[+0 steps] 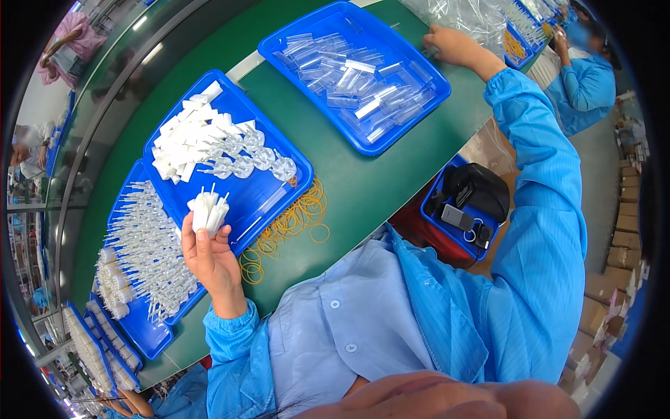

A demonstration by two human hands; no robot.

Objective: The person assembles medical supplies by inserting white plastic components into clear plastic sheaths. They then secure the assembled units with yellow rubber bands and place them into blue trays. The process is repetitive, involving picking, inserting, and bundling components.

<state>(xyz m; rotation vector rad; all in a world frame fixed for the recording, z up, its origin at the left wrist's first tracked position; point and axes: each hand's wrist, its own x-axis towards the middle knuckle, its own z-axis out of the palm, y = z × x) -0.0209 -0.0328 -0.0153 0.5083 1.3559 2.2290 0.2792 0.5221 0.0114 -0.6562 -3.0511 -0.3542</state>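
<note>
My left hand [212,260] is closed round a bundle of white plastic pieces with thin pointed tips [209,209]. It holds them upright above the near edge of a blue tray [285,155] with white tube-like pieces [183,143] and clear-based pieces with thin tips [244,157]. My right hand [457,47] is stretched out to the far right, fingers curled together, beside a clear plastic bag [457,12]. Whatever lies between its fingertips is too small to make out. Just left of it, another blue tray [380,144] carries clear plastic tubes [349,70].
Yellow rubber bands [300,213] lie loose on the green table [335,181]. At the left, one more blue tray [157,343] bears many white tipped pieces [150,251]. Below the table edge, a blue bin [434,199] holds a black pouch. A co-worker [583,87] sits at the right.
</note>
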